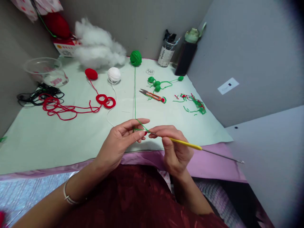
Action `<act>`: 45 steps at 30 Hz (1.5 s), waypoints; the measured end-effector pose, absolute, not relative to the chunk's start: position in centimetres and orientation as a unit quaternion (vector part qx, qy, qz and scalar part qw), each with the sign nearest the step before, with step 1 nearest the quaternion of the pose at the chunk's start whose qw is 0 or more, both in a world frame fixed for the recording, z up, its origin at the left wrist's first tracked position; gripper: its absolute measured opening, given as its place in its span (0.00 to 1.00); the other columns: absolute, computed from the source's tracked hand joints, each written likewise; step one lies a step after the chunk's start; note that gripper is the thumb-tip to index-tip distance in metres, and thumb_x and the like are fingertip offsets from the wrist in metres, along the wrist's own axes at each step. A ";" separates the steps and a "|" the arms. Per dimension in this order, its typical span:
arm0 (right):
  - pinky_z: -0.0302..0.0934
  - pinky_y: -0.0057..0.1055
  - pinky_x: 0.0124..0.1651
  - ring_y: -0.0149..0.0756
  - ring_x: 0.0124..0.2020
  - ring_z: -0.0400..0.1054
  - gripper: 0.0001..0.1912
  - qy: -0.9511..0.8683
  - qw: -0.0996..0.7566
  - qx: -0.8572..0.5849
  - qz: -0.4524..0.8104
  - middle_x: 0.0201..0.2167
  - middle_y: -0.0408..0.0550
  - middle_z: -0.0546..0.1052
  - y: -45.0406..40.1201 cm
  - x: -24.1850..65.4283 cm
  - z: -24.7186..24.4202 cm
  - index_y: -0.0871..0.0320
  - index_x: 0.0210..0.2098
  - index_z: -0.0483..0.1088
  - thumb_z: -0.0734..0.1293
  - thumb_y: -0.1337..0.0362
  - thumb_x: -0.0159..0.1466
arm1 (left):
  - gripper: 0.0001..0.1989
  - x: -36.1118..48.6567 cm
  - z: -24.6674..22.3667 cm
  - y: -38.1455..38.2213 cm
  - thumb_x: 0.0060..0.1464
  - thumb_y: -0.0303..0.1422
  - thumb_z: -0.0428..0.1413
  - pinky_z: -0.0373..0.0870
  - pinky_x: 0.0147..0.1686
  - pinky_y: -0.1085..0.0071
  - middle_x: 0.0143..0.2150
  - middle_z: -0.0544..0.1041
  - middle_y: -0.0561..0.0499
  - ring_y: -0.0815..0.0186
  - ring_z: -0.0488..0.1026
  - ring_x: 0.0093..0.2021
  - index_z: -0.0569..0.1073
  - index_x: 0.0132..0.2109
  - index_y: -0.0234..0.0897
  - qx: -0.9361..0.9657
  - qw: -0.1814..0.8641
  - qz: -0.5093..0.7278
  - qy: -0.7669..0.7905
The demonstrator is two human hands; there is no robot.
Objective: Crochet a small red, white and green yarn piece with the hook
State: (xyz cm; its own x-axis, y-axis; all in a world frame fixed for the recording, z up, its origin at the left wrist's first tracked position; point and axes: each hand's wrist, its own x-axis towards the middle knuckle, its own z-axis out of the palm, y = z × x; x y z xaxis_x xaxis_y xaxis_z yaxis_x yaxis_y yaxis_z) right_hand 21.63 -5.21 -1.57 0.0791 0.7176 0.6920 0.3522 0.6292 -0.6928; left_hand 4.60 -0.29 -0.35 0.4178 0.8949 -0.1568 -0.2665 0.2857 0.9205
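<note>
My left hand [125, 136] pinches a small crochet piece [145, 133], of which a bit of red and some green yarn show; the fingers hide the rest. Green yarn [135, 95] runs from a green yarn ball [136, 58] at the back down over my left index finger to the piece. My right hand [174, 147] is closed around a crochet hook [186, 143] with a yellow grip. The hook's near tip meets the green yarn at my left fingertips, and its other metal end points out to the right.
Thread snips [152, 94] lie mid-table beside green crocheted balls [157, 84]. Red rings [105, 100], a white yarn ball [114, 74] and black yarn [40, 95] lie left. White stuffing [99, 46], a clear tub [44, 71], a cup [166, 54] and a dark bottle [186, 55] stand behind. Yarn scraps [197, 104] lie right.
</note>
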 end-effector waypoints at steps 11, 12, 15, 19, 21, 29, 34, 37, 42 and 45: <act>0.78 0.42 0.44 0.41 0.46 0.81 0.12 -0.692 0.596 -0.400 0.072 0.39 0.47 0.85 -5.2 21.5 -2.1 0.51 0.53 0.74 0.62 0.69 0.75 | 0.17 4.8 -0.5 -0.5 0.56 0.33 0.70 0.72 0.41 0.75 0.38 0.77 0.55 0.69 0.74 0.39 0.85 0.53 0.49 0.475 0.665 0.442 0.371; 0.78 0.42 0.44 0.40 0.46 0.81 0.12 -0.692 0.598 -0.399 0.073 0.39 0.47 0.84 -5.2 21.5 -2.0 0.51 0.52 0.74 0.62 0.69 0.75 | 0.17 4.8 -0.6 -0.5 0.56 0.33 0.70 0.72 0.42 0.75 0.38 0.77 0.55 0.69 0.74 0.39 0.85 0.53 0.49 0.476 0.663 0.443 0.372; 0.78 0.41 0.44 0.40 0.46 0.81 0.12 -0.693 0.598 -0.395 0.075 0.39 0.48 0.84 -5.1 21.5 -1.9 0.52 0.52 0.74 0.62 0.70 0.75 | 0.17 4.8 -0.5 -0.5 0.56 0.33 0.69 0.73 0.43 0.73 0.39 0.78 0.54 0.68 0.75 0.40 0.84 0.54 0.48 0.480 0.652 0.446 0.381; 0.78 0.40 0.44 0.39 0.46 0.81 0.12 -0.703 0.588 -0.394 0.069 0.38 0.47 0.84 -5.1 21.5 -2.1 0.52 0.53 0.74 0.62 0.70 0.75 | 0.18 4.9 -0.2 -0.7 0.56 0.33 0.70 0.72 0.44 0.71 0.38 0.79 0.53 0.67 0.75 0.39 0.84 0.54 0.45 0.492 0.626 0.452 0.402; 0.78 0.38 0.45 0.39 0.47 0.80 0.12 -0.707 0.584 -0.393 0.060 0.39 0.49 0.83 -5.1 21.4 -2.3 0.54 0.52 0.74 0.62 0.70 0.75 | 0.17 5.0 -0.1 -0.8 0.55 0.32 0.70 0.72 0.45 0.71 0.37 0.79 0.53 0.67 0.75 0.39 0.84 0.53 0.43 0.495 0.615 0.456 0.410; 0.78 0.34 0.43 0.37 0.45 0.80 0.16 -0.724 0.545 -0.420 -0.047 0.46 0.50 0.82 -4.8 21.1 -3.8 0.52 0.56 0.75 0.66 0.71 0.72 | 0.22 5.6 -0.3 -1.0 0.52 0.29 0.72 0.72 0.43 0.75 0.36 0.78 0.56 0.70 0.74 0.38 0.84 0.54 0.44 0.433 0.673 0.459 0.386; 0.78 0.39 0.45 0.41 0.48 0.79 0.19 -0.725 0.522 -0.443 -0.081 0.48 0.49 0.81 -5.0 21.1 -3.9 0.47 0.58 0.76 0.70 0.71 0.70 | 0.22 5.3 -0.5 -0.5 0.54 0.32 0.71 0.73 0.40 0.75 0.35 0.80 0.52 0.71 0.74 0.34 0.83 0.56 0.39 0.299 0.816 0.371 0.328; 0.77 0.40 0.42 0.40 0.42 0.79 0.13 -0.665 0.597 -0.446 0.055 0.41 0.48 0.82 -4.8 21.2 -2.9 0.50 0.51 0.78 0.65 0.69 0.73 | 0.20 4.8 -0.4 0.0 0.54 0.30 0.70 0.74 0.47 0.73 0.34 0.81 0.51 0.70 0.76 0.36 0.84 0.55 0.38 0.283 0.822 0.370 0.328; 0.73 0.36 0.35 0.35 0.33 0.75 0.10 -0.561 0.680 -0.410 0.233 0.35 0.46 0.79 -4.2 20.9 -1.9 0.53 0.42 0.79 0.65 0.64 0.74 | 0.18 4.8 -0.4 -0.1 0.55 0.31 0.70 0.72 0.46 0.73 0.38 0.81 0.53 0.68 0.77 0.41 0.85 0.53 0.44 0.363 0.770 0.398 0.342; 0.74 0.37 0.40 0.37 0.39 0.77 0.08 -0.583 0.660 -0.425 0.211 0.38 0.46 0.82 -4.0 20.7 -2.0 0.52 0.43 0.80 0.67 0.66 0.73 | 0.17 5.2 -0.5 -0.5 0.56 0.31 0.70 0.72 0.48 0.72 0.39 0.80 0.53 0.68 0.76 0.42 0.85 0.53 0.46 0.400 0.752 0.409 0.328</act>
State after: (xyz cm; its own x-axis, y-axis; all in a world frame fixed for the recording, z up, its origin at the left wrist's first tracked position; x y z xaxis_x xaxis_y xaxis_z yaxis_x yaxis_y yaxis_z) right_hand 20.71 -4.01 -2.05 0.2325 0.7732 0.5900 0.2174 0.5500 -0.8064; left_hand 5.20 -0.47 -0.50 0.4507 0.8772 -0.1656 -0.3519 0.3451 0.8701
